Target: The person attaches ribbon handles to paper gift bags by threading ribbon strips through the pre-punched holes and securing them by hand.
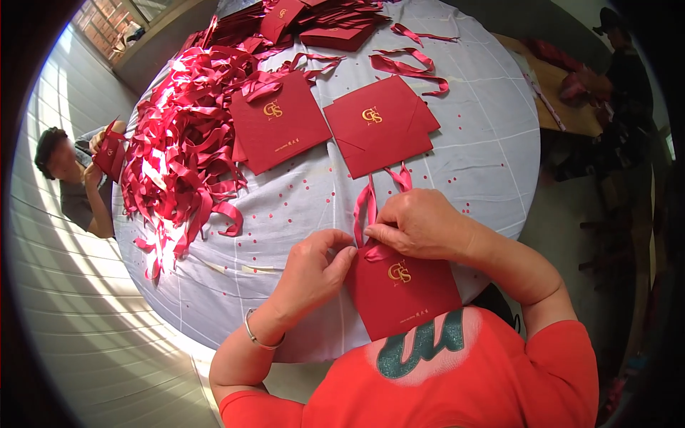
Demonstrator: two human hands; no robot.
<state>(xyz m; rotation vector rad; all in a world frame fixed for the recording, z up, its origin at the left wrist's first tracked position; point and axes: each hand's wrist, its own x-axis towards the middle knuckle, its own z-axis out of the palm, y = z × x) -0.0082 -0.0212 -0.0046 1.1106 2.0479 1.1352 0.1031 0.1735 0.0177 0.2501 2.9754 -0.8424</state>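
Note:
A dark red paper gift bag (407, 289) with a gold emblem lies flat at the near edge of the round table (492, 164), partly over my lap. My left hand (314, 267) grips its top left edge. My right hand (421, 225) pinches a red ribbon handle (367, 207) at the bag's top opening. The ribbon loops up onto the table just beyond my fingers.
Two more flat red bags (280, 128) (382, 125) lie in the middle of the grey-covered table. A big heap of red ribbons (185, 135) fills the left side, with stacked bags (321, 25) at the far edge. One person sits left holding a bag (110, 153); another stands far right.

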